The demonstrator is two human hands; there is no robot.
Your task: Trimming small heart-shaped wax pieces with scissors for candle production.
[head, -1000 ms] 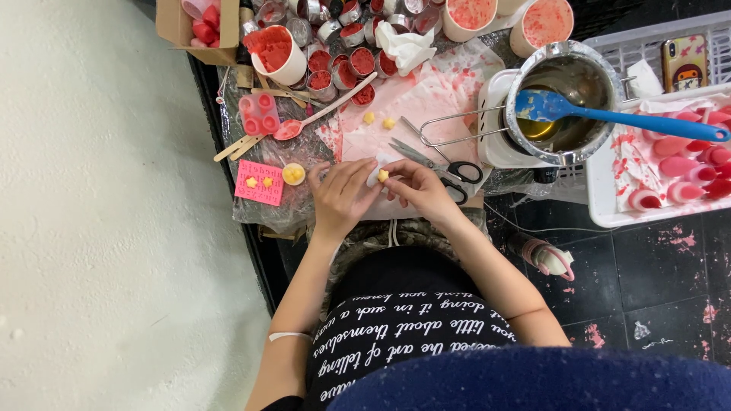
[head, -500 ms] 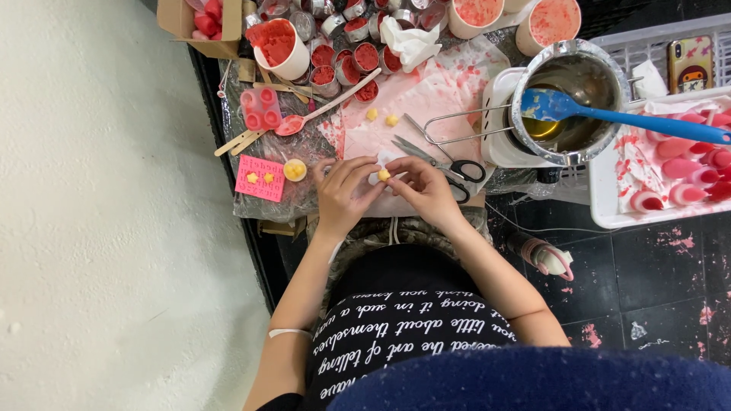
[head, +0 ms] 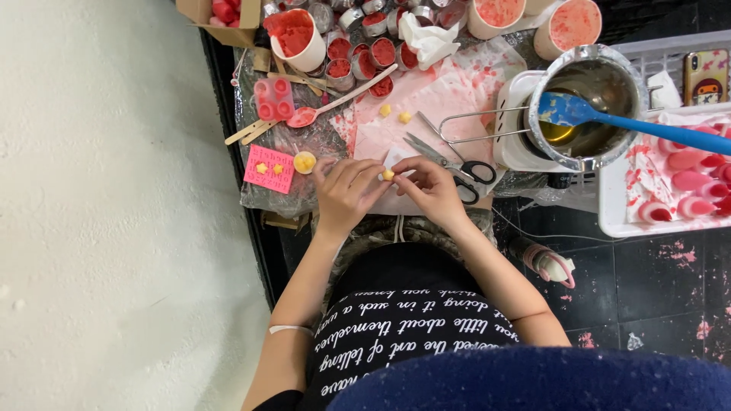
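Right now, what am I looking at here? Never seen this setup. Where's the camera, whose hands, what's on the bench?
No machine here: one camera worn on a person's head looks straight down at their own two bare hands over a cluttered, plastic-covered work surface. The left hand and right hand meet at a small yellow moulded piece, pinched between the fingertips of both. Beside the left hand lie a pink flat silicone mould with two small yellow shapes in it, and a round yellow piece. By the right hand lie black-handled scissors. Farther back stand small metal cups of red material, and to the right a metal pot of yellowish liquid with a blue spatula resting in it.
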